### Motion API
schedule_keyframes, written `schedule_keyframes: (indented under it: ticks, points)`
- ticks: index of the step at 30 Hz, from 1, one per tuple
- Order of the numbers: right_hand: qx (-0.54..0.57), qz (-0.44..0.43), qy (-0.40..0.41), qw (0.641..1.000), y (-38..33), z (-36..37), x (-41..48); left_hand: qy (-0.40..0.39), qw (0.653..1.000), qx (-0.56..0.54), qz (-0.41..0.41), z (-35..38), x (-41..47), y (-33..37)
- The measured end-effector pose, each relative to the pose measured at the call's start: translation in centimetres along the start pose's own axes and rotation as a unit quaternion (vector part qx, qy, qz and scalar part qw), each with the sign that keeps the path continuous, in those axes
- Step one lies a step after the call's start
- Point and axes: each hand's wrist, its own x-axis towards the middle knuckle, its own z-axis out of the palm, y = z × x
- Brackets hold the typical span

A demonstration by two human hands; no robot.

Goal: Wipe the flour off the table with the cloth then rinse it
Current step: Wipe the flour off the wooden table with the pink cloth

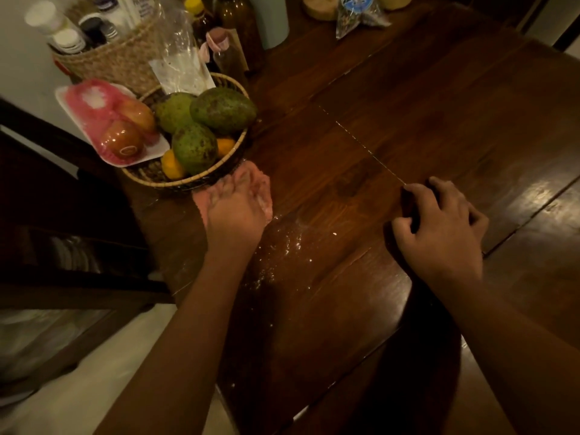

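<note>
The light is dim, and the cloth (265, 190) is mostly hidden: only pink edges show around the left grip (235, 211), which lies flat on it with fingers stretched out, pressing it to the counter (455, 114). The cloth sits right up against the rim of the fruit basket (191, 183), at the counter's left side. Fingertips blur into the fabric, so where they end is hard to say.

Over to the right grip (439, 221): it rests on the wood well apart from the cloth, fingers bent with tips down, holding nothing I can see; whatever is under the palm is out of sight.

Flour (292, 244) lies scattered in white specks just beside the left wrist, and a thin pale line (361, 142) runs along a seam between boards.

The counter is dark, glossy wood planks. In the basket are green mangoes (222, 109) and small orange fruit (171, 168); a foam tray (153, 153) of wrapped fruit leans on it. Behind it a woven basket (119, 61) holds bottles cut off by the top edge. Left of the counter, dark furniture (62, 233) is hard to make out above a pale floor (94, 372).
</note>
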Motion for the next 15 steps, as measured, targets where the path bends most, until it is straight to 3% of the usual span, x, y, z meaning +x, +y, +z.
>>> schedule_keyframes:
  ticks: [3,6,15]
  points:
    - [-0.004,0.0,0.0,1.0,0.0,0.1,0.0,-0.023,0.997,0.075,-0.006,0.1,-0.2,0.6]
    - [-0.009,0.002,-0.006,1.0,0.0,0.1,0.0,-0.012,0.994,0.085,0.075,0.2,1.8,3.2]
    - [-0.006,-0.001,-0.006,1.0,0.0,0.0,-0.1,-0.007,0.974,-0.088,0.208,0.7,6.3,2.4]
